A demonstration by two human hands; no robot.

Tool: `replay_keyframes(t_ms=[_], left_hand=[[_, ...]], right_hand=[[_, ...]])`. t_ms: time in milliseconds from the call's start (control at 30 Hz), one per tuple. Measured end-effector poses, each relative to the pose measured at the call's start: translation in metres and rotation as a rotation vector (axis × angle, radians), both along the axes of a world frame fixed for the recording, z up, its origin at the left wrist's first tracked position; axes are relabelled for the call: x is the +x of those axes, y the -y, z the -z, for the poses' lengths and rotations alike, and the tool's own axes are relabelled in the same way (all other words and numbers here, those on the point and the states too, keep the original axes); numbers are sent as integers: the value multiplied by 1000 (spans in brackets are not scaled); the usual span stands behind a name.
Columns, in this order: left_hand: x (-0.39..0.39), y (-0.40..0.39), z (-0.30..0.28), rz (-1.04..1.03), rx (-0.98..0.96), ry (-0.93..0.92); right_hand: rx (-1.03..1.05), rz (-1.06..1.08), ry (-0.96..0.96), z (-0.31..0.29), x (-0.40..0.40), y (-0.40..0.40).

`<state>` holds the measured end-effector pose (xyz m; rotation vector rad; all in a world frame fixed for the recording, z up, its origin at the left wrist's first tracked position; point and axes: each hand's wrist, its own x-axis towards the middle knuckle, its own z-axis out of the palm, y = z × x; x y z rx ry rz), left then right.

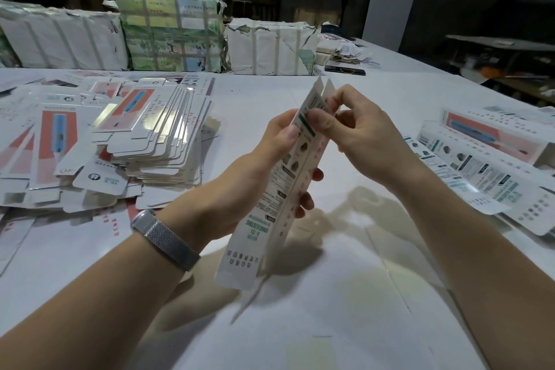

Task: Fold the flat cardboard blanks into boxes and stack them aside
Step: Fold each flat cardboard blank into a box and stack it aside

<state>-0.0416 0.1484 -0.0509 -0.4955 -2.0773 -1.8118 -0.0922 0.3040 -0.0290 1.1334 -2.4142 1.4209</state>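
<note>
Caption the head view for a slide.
Both hands fold a cardboard blank between flat blanks and finished boxes.

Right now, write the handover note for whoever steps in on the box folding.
Left hand: grips the half-folded blank round its middle, holding it above the table.
Right hand: pinches the blank's top flaps.
Flat blanks: big loose pile on the table to the left.
Folded boxes: lying in a row to the right.
Wrapped bundles: along the far edge, unopened apart from torn paper.
Done: several boxes folded and set aside.
Left: finish the blank in hand, lay it with the boxes, then work through the pile.
</note>
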Motion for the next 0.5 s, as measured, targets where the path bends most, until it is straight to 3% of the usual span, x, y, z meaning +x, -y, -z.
replay_keyframes(t_ms=[133, 333, 500], left_hand=[[5, -7, -5, -51, 2, 33], [28, 4, -2, 70, 114, 372], [55, 2, -1, 91, 116, 382]], right_hand=[[43, -89, 52, -9, 0, -7], [5, -181, 129, -18, 1, -15], [-149, -153, 113, -15, 4, -10]])
